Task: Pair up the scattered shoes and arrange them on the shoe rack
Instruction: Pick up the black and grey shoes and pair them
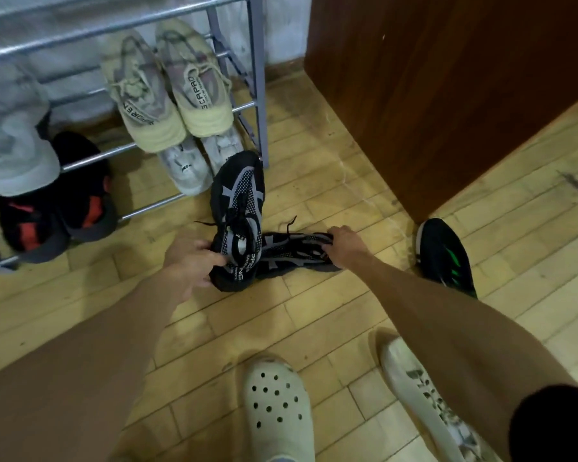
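My left hand (194, 261) grips the heel of a black and grey sneaker (239, 208) whose toe points toward the shoe rack (114, 155). My right hand (344, 245) is closed on the matching black and grey sneaker (291, 255), which lies sideways on the floor, touching the first one. On the rack sit a beige pair (167, 91), a white pair (194, 165) below it, a pale grey pair (10, 148) at the left, and black and red shoes (54, 215) on the lowest tier.
A black shoe with green marks (447, 258) lies on the wooden floor beside a brown cabinet (447, 95). A white shoe with grey print (424, 398) and a white perforated clog (277, 405) are near the bottom edge.
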`<state>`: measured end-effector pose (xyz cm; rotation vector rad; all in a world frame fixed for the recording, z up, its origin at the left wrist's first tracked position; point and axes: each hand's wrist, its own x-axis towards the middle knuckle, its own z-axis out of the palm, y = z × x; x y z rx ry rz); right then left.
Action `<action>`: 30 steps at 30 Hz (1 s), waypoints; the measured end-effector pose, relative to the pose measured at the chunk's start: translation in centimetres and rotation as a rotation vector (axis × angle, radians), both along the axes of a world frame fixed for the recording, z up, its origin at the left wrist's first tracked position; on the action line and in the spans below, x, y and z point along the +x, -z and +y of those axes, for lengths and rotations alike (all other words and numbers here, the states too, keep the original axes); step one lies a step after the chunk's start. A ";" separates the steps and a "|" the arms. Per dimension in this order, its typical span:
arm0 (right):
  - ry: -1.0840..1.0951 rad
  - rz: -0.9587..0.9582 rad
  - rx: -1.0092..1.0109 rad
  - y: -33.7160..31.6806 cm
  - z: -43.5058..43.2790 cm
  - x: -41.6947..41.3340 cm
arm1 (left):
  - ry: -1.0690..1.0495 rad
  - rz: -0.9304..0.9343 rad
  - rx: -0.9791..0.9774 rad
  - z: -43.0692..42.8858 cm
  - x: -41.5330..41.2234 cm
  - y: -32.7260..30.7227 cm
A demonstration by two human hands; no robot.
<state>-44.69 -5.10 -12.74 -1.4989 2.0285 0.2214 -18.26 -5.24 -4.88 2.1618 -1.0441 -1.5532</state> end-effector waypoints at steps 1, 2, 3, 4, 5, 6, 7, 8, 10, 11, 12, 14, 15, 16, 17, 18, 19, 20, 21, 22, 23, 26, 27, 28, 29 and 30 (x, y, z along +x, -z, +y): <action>0.000 0.028 0.000 0.5 0.1 0.0 | 0.001 -0.008 0.006 0.0 0.2 0.3; 0.011 0.050 0.002 0.7 0.4 0.1 | 0.004 -0.011 0.011 0.0 0.3 0.4; 0.022 0.069 0.024 0.8 0.8 0.2 | 0.014 -0.014 0.010 0.1 0.4 0.5; 0.021 0.085 0.068 0.7 1.2 0.2 | 0.024 -0.018 0.006 0.1 0.6 0.5; 0.007 0.094 0.114 0.7 1.6 0.3 | 0.029 -0.018 0.003 0.2 0.7 0.4; -0.006 0.092 0.161 0.5 2.1 0.3 | 0.030 -0.015 0.002 0.4 0.9 0.1; -0.009 0.081 0.200 0.4 2.6 0.4 | 0.028 -0.012 0.000 0.6 1.0 -0.1; 0.002 0.057 0.233 0.2 3.2 0.6 | 0.026 -0.015 -0.003 1.0 1.1 -0.4; 0.064 -0.019 0.277 -0.1 4.6 0.9 | 0.035 -0.021 -0.007 1.8 1.1 -1.0; 0.110 -0.067 0.292 -0.3 5.3 1.1 | 0.046 -0.025 -0.005 2.2 1.2 -1.3; 0.176 -0.127 0.303 -0.5 5.9 1.3 | 0.059 -0.029 0.003 2.7 1.3 -1.8; 0.338 -0.283 0.299 -1.1 6.8 1.6 | 0.103 -0.036 0.043 3.4 1.6 -2.8; 0.390 -0.351 0.297 -1.7 7.1 1.8 | 0.130 -0.042 0.062 3.8 1.9 -3.5; 0.420 -0.402 0.302 -2.4 7.4 1.9 | 0.156 -0.056 0.071 4.2 2.1 -4.2; 0.451 -0.450 0.305 -3.2 7.7 2.2 | 0.179 -0.072 0.069 4.5 2.3 -5.0; 0.474 -0.488 0.297 -4.1 8.0 2.5 | 0.190 -0.081 0.064 5.0 2.5 -5.9; 0.491 -0.511 0.275 -5.0 8.3 2.8 | 0.198 -0.081 0.059 5.4 2.8 -6.7; 0.504 -0.498 0.224 -5.9 8.5 3.1 | 0.202 -0.080 0.054 5.7 3.0 -7.5; 0.503 -0.453 0.157 -6.5 8.7 3.4 | 0.198 -0.079 0.048 5.9 3.2 -8.1; 0.471 -0.408 0.121 -7.0 9.0 3.7 | 0.196 -0.075 0.038 6.1 3.5 -8.7; 0.414 -0.376 0.134 -7.3 9.3 4.0 | 0.196 -0.069 0.032 6.3 3.5 -9.4; 0.322 -0.308 0.204 -7.4 10.8 5.1 | 0.174 -0.056 0.020 6.9 3.3 -10.6; 0.329 -0.297 0.189 -6.9 11.3 5.3 | 0.169 -0.047 0.016 7.2 3.0 -10.6; 0.335 -0.289 0.166 -6.3 11.7 5.5 | 0.162 -0.032 0.013 7.5 2.7 -10.4; 0.331 -0.280 0.146 -5.7 12.0 5.7 | 0.157 -0.017 0.013 7.8 2.5 -10.0; 0.310 -0.265 0.135 -5.1 12.3 5.9 | 0.150 -0.007 0.011 8.1 2.3 -9.4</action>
